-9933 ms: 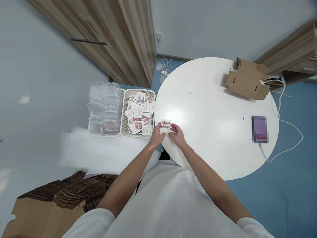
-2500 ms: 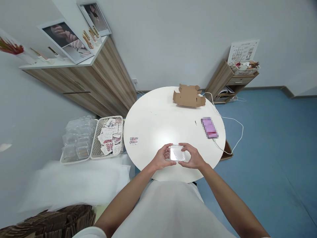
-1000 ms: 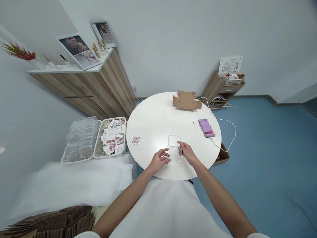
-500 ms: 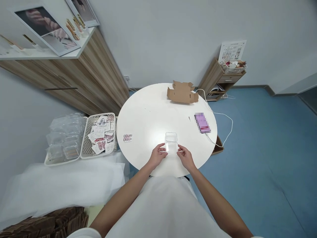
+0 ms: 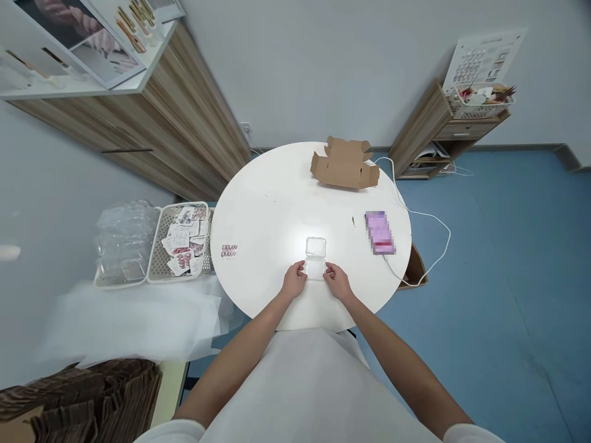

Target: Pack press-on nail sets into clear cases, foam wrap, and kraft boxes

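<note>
A small clear plastic clamshell box (image 5: 315, 257) lies opened flat on the round white table (image 5: 277, 209), lid away from me. My left hand (image 5: 294, 282) pinches its near left corner and my right hand (image 5: 336, 281) pinches its near right corner. A card of reddish press-on nails (image 5: 229, 250) lies on the table's left edge, apart from both hands.
A flattened cardboard box (image 5: 344, 164) sits at the table's far side, a purple phone (image 5: 379, 231) with a white cable at its right. Left of the table stand a white basket of nail cards (image 5: 183, 241) and stacked clear boxes (image 5: 120, 241). Folded cartons (image 5: 87, 400) lie lower left.
The clear box, held closed in both hands 2.5 s ago, now lies open on the table. Both hands have settled at its near corners. The nail card stays at the table's left.
</note>
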The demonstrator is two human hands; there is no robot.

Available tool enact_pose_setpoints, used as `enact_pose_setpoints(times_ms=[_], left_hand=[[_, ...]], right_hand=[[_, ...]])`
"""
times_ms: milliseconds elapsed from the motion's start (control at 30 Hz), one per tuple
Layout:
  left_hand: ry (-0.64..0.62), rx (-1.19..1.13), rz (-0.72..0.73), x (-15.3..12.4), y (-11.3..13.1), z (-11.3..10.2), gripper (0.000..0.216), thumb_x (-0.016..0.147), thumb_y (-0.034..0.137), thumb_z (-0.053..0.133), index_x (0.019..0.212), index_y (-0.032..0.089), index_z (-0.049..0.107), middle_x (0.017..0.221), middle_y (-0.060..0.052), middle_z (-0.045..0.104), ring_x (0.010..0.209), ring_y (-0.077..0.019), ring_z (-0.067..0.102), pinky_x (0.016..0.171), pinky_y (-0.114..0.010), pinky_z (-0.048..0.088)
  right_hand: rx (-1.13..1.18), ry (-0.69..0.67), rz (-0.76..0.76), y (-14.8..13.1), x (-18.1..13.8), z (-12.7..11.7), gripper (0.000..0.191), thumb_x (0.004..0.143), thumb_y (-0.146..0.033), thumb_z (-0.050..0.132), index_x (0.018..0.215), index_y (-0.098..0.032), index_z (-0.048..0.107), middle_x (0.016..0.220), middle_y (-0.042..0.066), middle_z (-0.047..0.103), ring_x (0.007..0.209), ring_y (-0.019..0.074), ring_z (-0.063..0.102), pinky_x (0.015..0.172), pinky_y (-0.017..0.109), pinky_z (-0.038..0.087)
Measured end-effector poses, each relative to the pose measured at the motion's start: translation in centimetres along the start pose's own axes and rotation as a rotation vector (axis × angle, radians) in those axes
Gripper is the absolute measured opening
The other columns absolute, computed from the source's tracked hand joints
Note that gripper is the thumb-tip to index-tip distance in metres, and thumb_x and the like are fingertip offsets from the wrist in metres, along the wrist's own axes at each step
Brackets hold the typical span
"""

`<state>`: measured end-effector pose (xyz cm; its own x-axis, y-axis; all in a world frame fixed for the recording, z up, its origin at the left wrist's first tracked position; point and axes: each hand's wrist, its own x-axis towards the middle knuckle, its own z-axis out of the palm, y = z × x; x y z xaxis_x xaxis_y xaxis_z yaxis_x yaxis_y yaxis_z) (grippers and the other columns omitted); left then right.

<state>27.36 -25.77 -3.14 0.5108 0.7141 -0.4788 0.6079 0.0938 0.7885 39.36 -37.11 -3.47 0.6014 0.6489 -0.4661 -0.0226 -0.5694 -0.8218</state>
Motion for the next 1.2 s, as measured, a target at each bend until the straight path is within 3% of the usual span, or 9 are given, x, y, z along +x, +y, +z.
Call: enact_pose_setpoints(times_ms=[133,400,767,867,1000,1100,1200], left_hand=[[0.041,0.098,-0.013,-0.3,-0.1,0.2,0.046,0.067,0.010,0.054,0.112,0.020,0.051,0.093,-0.005,0.053,0.075,-0.0122,0.051,0.078,-0.029,0.042],[0.025,0.015,0.020,-1.4,-0.6,0.3,0.041,0.072,0.011,0.047,0.111,0.022,0.053,0.095,-0.005,0.053,0.083,-0.0157,0.051,0.080,-0.033,0.041],[-0.041,-0.001,0.023,-1.9,-0.8,-0.7,0.044,0.073,0.017,0.051,0.117,0.019,0.047,0.100,-0.007,0.051,0.084,-0.0146,0.050,0.075,-0.029,0.043],[-0.059,0.024,0.062,-2.5,-2.0,-2.9,0.042,0.073,0.019,0.053,0.114,0.020,0.048,0.102,-0.007,0.052,0.086,-0.0149,0.050,0.071,-0.028,0.044],[-0.002,0.094,0.146,-2.8,-4.0,-8.6,0.035,0.074,0.022,0.051,0.109,0.022,0.051,0.102,-0.006,0.054,0.086,-0.0150,0.052,0.070,-0.028,0.045],[0.088,0.148,0.168,-2.0,-5.5,-14.1,0.034,0.074,0.024,0.052,0.108,0.021,0.052,0.099,-0.006,0.055,0.083,-0.0153,0.053,0.069,-0.028,0.045],[0.183,0.217,0.126,-0.1,-6.6,-19.3,0.039,0.071,0.023,0.054,0.109,0.018,0.051,0.097,-0.007,0.054,0.079,-0.0151,0.054,0.067,-0.028,0.046]], right_hand=[[-0.051,-0.041,-0.001,0.2,0.3,-0.2,0.045,0.070,-0.026,0.047,0.115,-0.021,0.048,0.097,0.004,0.053,0.068,0.0114,0.053,0.068,0.029,0.046],[-0.021,-0.085,-0.002,0.4,-0.4,-0.5,0.045,0.071,-0.026,0.047,0.116,-0.022,0.047,0.101,0.005,0.053,0.074,0.0136,0.056,0.070,0.031,0.047],[-0.015,-0.002,-0.038,0.3,-1.1,-0.3,0.043,0.071,-0.029,0.047,0.113,-0.019,0.047,0.095,0.005,0.053,0.069,0.0132,0.052,0.068,0.032,0.046],[0.028,0.116,-0.054,0.0,-2.0,-0.2,0.039,0.074,-0.032,0.043,0.110,-0.018,0.048,0.092,0.005,0.053,0.064,0.0121,0.048,0.064,0.031,0.045],[0.020,0.213,-0.134,-1.8,-3.5,1.3,0.035,0.075,-0.033,0.042,0.106,-0.018,0.049,0.087,0.005,0.053,0.063,0.0127,0.046,0.060,0.029,0.042],[-0.021,0.124,-0.200,-4.1,-3.7,4.3,0.032,0.075,-0.033,0.044,0.104,-0.020,0.050,0.084,0.004,0.054,0.063,0.0131,0.046,0.060,0.029,0.042],[-0.083,-0.080,-0.228,-6.5,-2.8,9.0,0.032,0.074,-0.031,0.047,0.105,-0.022,0.050,0.085,0.003,0.055,0.062,0.0122,0.047,0.063,0.030,0.043]])
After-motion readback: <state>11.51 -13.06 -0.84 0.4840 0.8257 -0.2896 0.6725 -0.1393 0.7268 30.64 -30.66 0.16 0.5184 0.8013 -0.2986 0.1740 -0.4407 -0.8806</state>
